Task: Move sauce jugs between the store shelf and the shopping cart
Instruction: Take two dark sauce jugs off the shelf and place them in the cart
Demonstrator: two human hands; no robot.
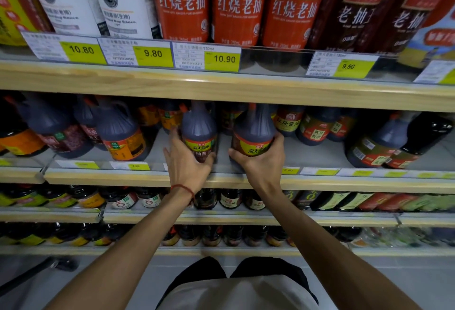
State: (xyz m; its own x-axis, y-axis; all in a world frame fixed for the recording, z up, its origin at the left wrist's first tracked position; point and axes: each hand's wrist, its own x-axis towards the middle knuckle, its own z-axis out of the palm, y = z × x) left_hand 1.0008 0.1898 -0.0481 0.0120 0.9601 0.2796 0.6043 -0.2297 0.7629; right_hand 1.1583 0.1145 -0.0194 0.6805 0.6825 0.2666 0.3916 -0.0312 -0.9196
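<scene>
**Left hand** (187, 165): grips the lower body of the left jug (199, 128). The thumb wraps across the front of the label and the fingers lie along the jug's outer side. A red cord (183, 187) circles the wrist.

**Right hand** (262, 159): grips the lower body of the right jug (253, 128). The thumb sits on the side facing the left hand and the fingers curl round the opposite side.

**Jug appearance:** both jugs match.
- The body is dark plastic filled with near-black sauce, and it narrows through a rounded shoulder to a slim neck.
- The cap is red-orange.
- A yellow-green label band with a small red logo and dark Chinese characters sits over a dark red lower label.

**Jug position:** both stand upright, side by side with a narrow gap between them. They are at the front of the shelf (123, 178), directly ahead of the hands. The palms cover the bases, so contact with the shelf cannot be confirmed.

**Surroundings:**
- Outboard of the left hand stand orange-labelled jugs (120, 134).
- Outboard of the right hand stand further dark jugs (379, 147).
- Above both hands are red-labelled bottles (182, 4) and yellow price tags (222, 58).
</scene>
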